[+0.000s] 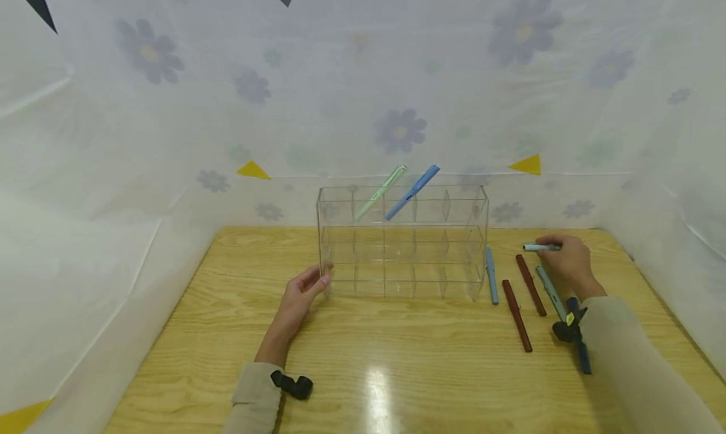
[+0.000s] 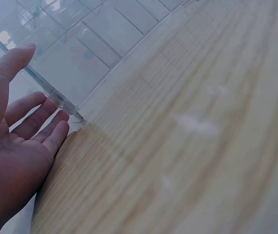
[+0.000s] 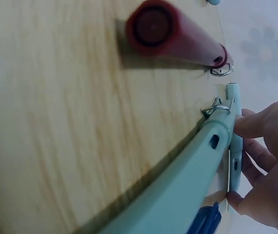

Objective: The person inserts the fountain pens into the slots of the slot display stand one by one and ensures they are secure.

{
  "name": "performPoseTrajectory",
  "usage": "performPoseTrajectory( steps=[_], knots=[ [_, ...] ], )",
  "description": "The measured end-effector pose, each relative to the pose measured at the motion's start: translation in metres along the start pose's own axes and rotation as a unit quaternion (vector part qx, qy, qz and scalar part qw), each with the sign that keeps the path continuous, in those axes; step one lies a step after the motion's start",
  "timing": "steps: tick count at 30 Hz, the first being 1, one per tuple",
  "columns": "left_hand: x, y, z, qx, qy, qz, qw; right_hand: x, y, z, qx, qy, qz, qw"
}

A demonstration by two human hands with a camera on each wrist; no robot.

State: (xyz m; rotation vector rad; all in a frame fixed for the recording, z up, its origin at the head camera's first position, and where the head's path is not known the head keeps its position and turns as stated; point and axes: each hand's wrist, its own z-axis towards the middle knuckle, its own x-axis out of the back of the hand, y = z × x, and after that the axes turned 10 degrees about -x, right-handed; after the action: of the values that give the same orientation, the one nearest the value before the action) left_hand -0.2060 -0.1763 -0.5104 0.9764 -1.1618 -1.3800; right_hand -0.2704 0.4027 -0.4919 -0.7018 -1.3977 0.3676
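In the head view my left hand (image 1: 300, 293) is at the lower left corner of a clear acrylic pen rack (image 1: 399, 226). The left wrist view shows its loosely bent fingers (image 2: 36, 117) against the rack's side edge, with the thumb spread apart from them. My right hand (image 1: 567, 264) pinches a pale blue pen (image 1: 533, 247) at the far right of the table. That pen (image 3: 235, 146) lies along the fingertips in the right wrist view. Below the right hand lies a teal pen (image 1: 550, 291), partly hidden by the wrist.
A green pen (image 1: 381, 191) and a blue pen (image 1: 413, 191) lean in the rack's top row. Right of the rack lie a grey-blue pen (image 1: 491, 276), two dark red pens (image 1: 517, 315) and a navy pen (image 1: 583, 352). A flowered curtain (image 1: 340, 75) surrounds the wooden table (image 1: 431, 371).
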Motion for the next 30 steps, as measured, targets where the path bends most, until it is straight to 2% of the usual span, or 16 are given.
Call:
performPoseTrajectory(
  steps=[11,16,20,26,30],
  knots=[
    [0.000,-0.004,0.000,-0.009,-0.004,0.001,1.0000,0.000,0.006,-0.001,0.024,-0.029,-0.051,0.998],
    [0.000,-0.003,-0.002,-0.001,-0.005,-0.001,1.0000,-0.001,0.007,-0.003,0.028,-0.035,-0.053,0.998],
    [0.000,-0.003,-0.002,0.000,-0.006,0.003,1.0000,0.001,0.002,-0.006,0.036,-0.017,-0.055,0.998],
    [0.000,0.000,-0.001,-0.004,-0.005,0.011,0.9999,0.012,-0.014,-0.003,0.093,0.045,-0.037,0.994],
    [-0.001,0.002,-0.001,-0.002,-0.005,0.009,0.9999,0.021,-0.029,-0.001,0.119,0.059,-0.008,0.991]
  ],
)
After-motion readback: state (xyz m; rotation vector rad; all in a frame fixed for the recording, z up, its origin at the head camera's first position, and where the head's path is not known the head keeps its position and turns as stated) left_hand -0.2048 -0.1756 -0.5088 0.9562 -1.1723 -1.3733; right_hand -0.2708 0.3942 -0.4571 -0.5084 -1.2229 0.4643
